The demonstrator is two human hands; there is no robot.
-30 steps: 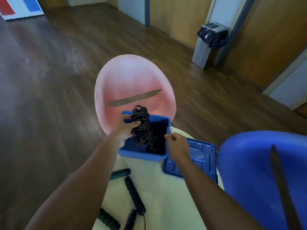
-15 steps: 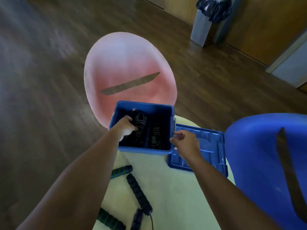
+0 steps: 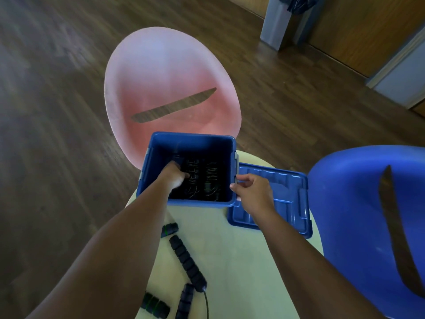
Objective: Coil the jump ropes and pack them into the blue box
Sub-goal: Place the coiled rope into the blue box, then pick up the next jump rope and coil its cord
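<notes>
On the left side of the view, a dark wooden floor [image 3: 57,134] fills the background. A pale pink plastic chair [image 3: 170,72] with a slot in its seat stands on it, just beyond a round cream table [image 3: 230,261].

The person's left forearm reaches forward from the lower left, and the left hand [image 3: 176,177] is down inside an open blue box [image 3: 190,141]. Its fingers are curled down onto the left coiled jump rope [image 3: 192,171], gripping it with the thumb against the black cord. The box stands on the far edge of the table, partly in front of the pink chair. A second coiled jump rope [image 3: 211,178] lies beside the first on the box floor, to its right; the two bundles are close together, and the dim interior hides whether they touch.

Nearer the camera, loose black ribbed handles lie on the table: a short handle [image 3: 169,229] with a green ring beside the left forearm, a long handle [image 3: 187,263] running diagonally, and two more handles [image 3: 185,300] at the bottom edge, with a thin cord trailing from them.

The right hand [image 3: 251,192] pinches the box's right rim near its front corner between thumb and forefinger. Under that hand, the blue lid [image 3: 287,192] lies flat on the table, just beside the box.

At far right is a blue plastic chair [image 3: 345,215]. At the top right stands a grey bin [image 3: 276,21] with a black liner.
</notes>
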